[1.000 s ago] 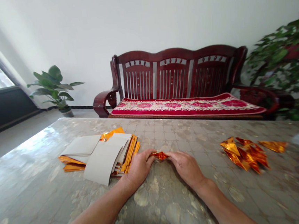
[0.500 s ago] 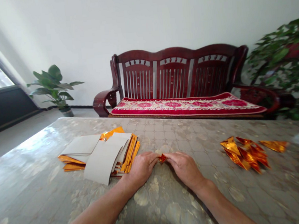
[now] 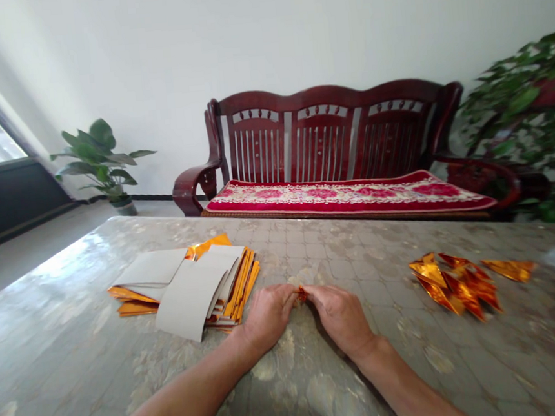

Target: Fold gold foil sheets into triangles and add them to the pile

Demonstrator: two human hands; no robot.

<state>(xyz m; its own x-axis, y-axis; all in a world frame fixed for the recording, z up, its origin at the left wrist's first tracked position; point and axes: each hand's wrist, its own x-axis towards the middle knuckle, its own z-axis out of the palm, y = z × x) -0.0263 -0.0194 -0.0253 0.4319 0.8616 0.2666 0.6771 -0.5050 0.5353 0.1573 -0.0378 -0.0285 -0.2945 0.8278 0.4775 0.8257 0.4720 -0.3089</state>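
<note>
Drew the left hand (image 3: 269,317) inward toward the right hand (image 3: 342,315) over the last second, with little shift in the right. Narrowed the gap between the two sets of fingertips accordingly. Reduced the visible part of the orange foil piece (image 3: 302,293) from a wide, pointed shape to a small, crumpled-looking tuft, mostly hidden by the fingers.

Kept the fingers of both hands pinching the foil piece from opposite ends. Held the foil piece centrally, between the two hands, at the middle of the counter (image 3: 382,244). Could not determine contact between foil piece and counter, nor the folds inside the grip.

Interpreted the change as pressing inward from both ends: shaping in progress on the one piece, not yet released.

Left the stack of folded sheets (image 3: 184,307) undisturbed, just beside the left hand, grey faces upward, with orange foil edges on view. Left the cluster of folded foil pieces (image 3: 459,290) in place, well apart from the right hand on its outer side, with a single foil piece (image 3: 509,270) near the cluster. Noted no addition to or removal from either group during the interval.
</note>
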